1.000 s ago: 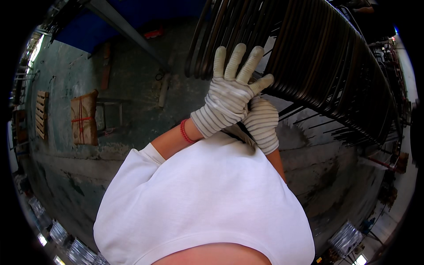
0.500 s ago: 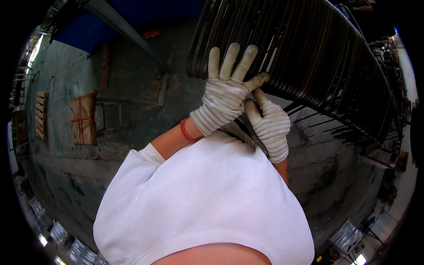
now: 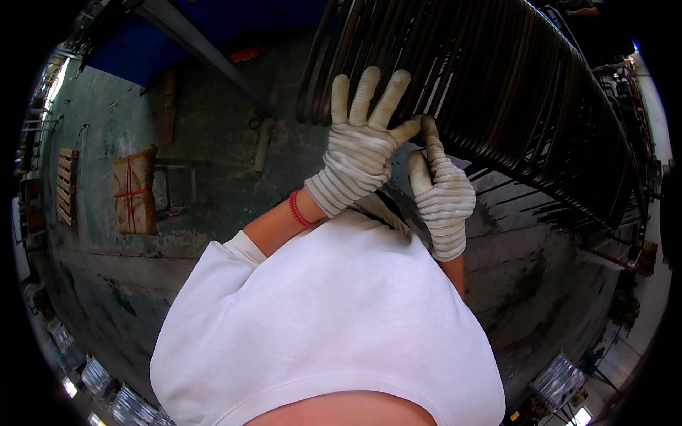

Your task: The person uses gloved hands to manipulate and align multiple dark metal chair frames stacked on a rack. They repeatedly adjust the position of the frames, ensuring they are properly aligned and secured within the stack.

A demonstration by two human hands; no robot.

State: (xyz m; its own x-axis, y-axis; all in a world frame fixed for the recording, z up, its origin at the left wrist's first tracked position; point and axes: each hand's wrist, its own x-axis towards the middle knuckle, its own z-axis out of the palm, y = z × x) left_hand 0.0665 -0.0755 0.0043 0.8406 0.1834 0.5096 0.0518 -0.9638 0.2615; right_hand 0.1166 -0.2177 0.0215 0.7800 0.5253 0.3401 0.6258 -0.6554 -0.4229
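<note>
Concrete floor (image 3: pixel 227 206), stained green-grey, spreads behind everything. Dark bent metal tubes (image 3: pixel 518 92) stand in a long, close row across the upper right. At centre, the gloved left hand (image 3: pixel 357 160) spreads open before their near ends; whether it touches them is unclear. Beside it, the gloved right hand (image 3: pixel 446 190) extends its index finger toward the left thumb, any hold hidden. Red beads (image 3: pixel 298 210) circle the left wrist.

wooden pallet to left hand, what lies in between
In the head view, a brown package tied in red, a grey metal frame, a pale bar and floor lie between pallet and left hand.
</note>
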